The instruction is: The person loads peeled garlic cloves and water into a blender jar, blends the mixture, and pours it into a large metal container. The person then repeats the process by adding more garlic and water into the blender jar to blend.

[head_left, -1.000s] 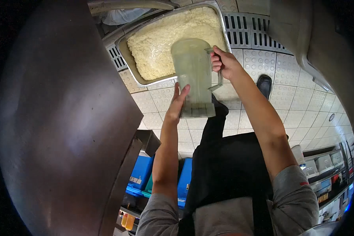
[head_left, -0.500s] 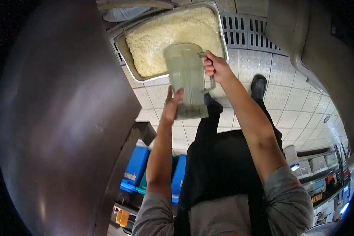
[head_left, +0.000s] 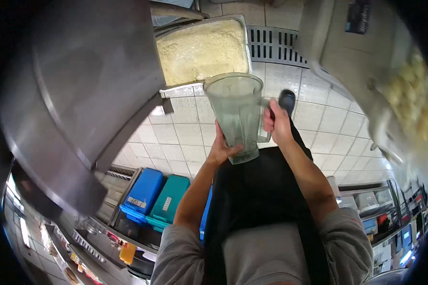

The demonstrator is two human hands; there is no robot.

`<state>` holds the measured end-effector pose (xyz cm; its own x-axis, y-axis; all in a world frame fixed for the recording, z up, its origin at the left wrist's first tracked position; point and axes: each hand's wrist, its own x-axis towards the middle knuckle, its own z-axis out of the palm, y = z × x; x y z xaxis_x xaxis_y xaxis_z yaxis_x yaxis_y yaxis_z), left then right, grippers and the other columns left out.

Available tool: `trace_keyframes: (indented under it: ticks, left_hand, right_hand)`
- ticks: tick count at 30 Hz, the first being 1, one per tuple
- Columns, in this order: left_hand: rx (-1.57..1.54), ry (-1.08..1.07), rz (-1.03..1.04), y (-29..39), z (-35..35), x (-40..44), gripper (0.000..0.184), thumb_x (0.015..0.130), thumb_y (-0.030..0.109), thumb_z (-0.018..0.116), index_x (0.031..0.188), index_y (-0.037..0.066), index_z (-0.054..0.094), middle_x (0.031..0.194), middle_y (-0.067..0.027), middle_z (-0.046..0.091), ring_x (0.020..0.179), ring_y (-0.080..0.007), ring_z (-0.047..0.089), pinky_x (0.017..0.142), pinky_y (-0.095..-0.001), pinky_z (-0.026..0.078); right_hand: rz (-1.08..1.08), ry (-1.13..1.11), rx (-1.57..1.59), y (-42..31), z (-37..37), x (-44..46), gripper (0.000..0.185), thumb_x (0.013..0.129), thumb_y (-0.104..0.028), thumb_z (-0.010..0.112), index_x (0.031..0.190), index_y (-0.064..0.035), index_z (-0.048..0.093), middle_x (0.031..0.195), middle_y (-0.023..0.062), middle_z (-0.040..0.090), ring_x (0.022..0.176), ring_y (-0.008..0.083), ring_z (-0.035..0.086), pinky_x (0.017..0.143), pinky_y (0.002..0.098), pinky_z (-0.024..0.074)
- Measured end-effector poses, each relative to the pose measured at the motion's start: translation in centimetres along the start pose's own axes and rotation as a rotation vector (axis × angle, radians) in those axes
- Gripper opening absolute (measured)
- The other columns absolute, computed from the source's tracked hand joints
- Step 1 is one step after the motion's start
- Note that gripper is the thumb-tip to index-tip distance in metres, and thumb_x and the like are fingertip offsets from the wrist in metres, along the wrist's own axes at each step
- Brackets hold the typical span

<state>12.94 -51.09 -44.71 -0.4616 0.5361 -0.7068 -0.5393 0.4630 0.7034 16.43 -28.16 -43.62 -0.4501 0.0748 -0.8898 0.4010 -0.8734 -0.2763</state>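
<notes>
A clear, greenish blender jug (head_left: 234, 114) is in front of my body, its wide round rim towards the far side and its base towards me. My right hand (head_left: 279, 126) is closed around the jug's side handle. My left hand (head_left: 223, 148) holds the lower part, its thumb across the wall near the base. Beyond the rim, a metal tray (head_left: 248, 45) full of a pale yellow, crumbly mass (head_left: 202, 50) is low near the floor. The jug appears see-through, with no contents that I can make out.
A large steel surface (head_left: 90, 61) bulks at the left. On the right stands a metal machine or vat (head_left: 352, 52) with pale chunks (head_left: 411, 97) beside it. A floor drain grate (head_left: 278, 45) crosses the tiles. Blue (head_left: 145, 192) and green (head_left: 171, 199) lidded bins stand lower left.
The jug has come nearer my body and tipped so its open rim shows. My view has turned, bringing the pale chunks at right and more of the bins into sight. Both hands keep their hold.
</notes>
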Motion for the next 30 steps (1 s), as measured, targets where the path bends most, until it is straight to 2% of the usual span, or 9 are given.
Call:
trace_keyframes:
  ticks: [2,4,7,12,18,19,23,27,30]
  left_hand:
    - [0.180,-0.043,-0.043,3.4,2.8,-3.2,0.120,0.063,0.012,0.083,0.144,0.006,-0.005,0.144,-0.0151,0.027,0.131,-0.0281,0.030,0.108,-0.0389,0.026]
    - [0.249,-0.027,0.195,6.2,5.4,-5.9,0.115,0.064,0.019,0.083,0.144,0.004,0.002,0.144,-0.0151,0.028,0.130,-0.0277,0.031,0.108,-0.0391,0.027]
    - [-0.038,-0.064,0.230,9.6,8.9,-6.9,0.110,0.065,0.027,0.082,0.143,0.004,0.009,0.141,-0.0157,0.033,0.129,-0.0276,0.034,0.108,-0.0391,0.027]
    - [0.491,0.108,0.605,24.5,13.8,-12.4,0.121,0.067,0.019,0.078,0.140,0.007,-0.017,0.144,-0.0210,0.019,0.131,-0.0333,0.027,0.108,-0.0435,0.025]
    - [0.467,0.116,0.973,31.9,15.3,-14.1,0.128,0.065,0.018,0.080,0.139,0.011,-0.025,0.140,-0.0217,0.021,0.131,-0.0341,0.027,0.109,-0.0458,0.024]
    - [0.345,0.123,1.041,31.8,15.9,-13.4,0.127,0.066,0.019,0.080,0.140,0.012,-0.022,0.139,-0.0215,0.023,0.130,-0.0336,0.028,0.109,-0.0458,0.023]
    - [-0.129,0.056,0.778,30.3,14.6,-9.2,0.114,0.069,0.029,0.080,0.145,0.009,-0.002,0.137,-0.0163,0.032,0.128,-0.0287,0.031,0.109,-0.0444,0.022]
    - [0.539,0.278,1.037,37.6,13.6,-14.3,0.095,0.066,0.023,0.079,0.139,-0.001,0.024,0.141,-0.0205,0.029,0.130,-0.0315,0.031,0.107,-0.0406,0.027]
    - [0.310,0.239,0.950,39.9,10.7,-14.9,0.071,0.071,0.021,0.075,0.130,-0.003,0.042,0.133,-0.0219,0.043,0.125,-0.0314,0.041,0.104,-0.0391,0.032]
  right_hand:
    - [-0.194,-0.201,-0.060,-0.8,-2.4,-6.3,0.037,0.095,-0.036,0.044,0.070,-0.0093,0.041,0.051,-0.0020,0.031,0.044,0.0088,0.028,0.042,0.0243,0.0222]
    - [-0.352,-0.284,-0.142,-2.9,-3.5,-12.8,0.036,0.092,-0.035,0.048,0.070,-0.0081,0.041,0.056,-0.0021,0.033,0.048,0.0083,0.029,0.046,0.0249,0.0243]
    - [-0.490,-0.387,-0.271,-8.5,-3.5,-22.0,0.036,0.089,-0.034,0.052,0.077,-0.0006,0.056,0.056,-0.0010,0.042,0.052,0.0078,0.038,0.049,0.0239,0.0276]
    - [-0.791,-0.461,-0.502,-15.5,-3.4,-32.8,0.040,0.083,-0.036,0.055,0.081,0.0036,0.060,0.063,0.0028,0.055,0.056,0.0100,0.048,0.051,0.0246,0.0344]
    - [-1.220,-0.423,-0.623,-20.4,0.0,-39.4,0.034,0.078,-0.026,0.063,0.091,0.0051,0.061,0.075,0.0073,0.062,0.068,0.0152,0.058,0.065,0.0252,0.0436]
    - [-1.256,-0.415,-0.725,-21.3,0.1,-40.5,0.035,0.076,-0.023,0.066,0.096,0.0056,0.060,0.080,0.0080,0.063,0.073,0.0158,0.059,0.072,0.0253,0.0444]
    - [-1.294,-0.436,-0.704,-22.7,3.0,-42.4,0.025,0.075,-0.020,0.069,0.083,0.0017,0.058,0.068,0.0042,0.055,0.063,0.0087,0.048,0.058,0.0238,0.0393]
    - [-1.343,-0.234,-0.774,-25.2,4.9,-42.0,0.028,0.073,-0.019,0.074,0.071,-0.0013,0.052,0.058,-0.0014,0.042,0.056,0.0056,0.037,0.048,0.0231,0.0304]
    - [-1.401,-0.259,-0.992,-28.1,6.9,-42.8,0.032,0.070,-0.020,0.077,0.068,-0.0019,0.050,0.055,0.0011,0.044,0.048,0.0103,0.040,0.045,0.0260,0.0309]
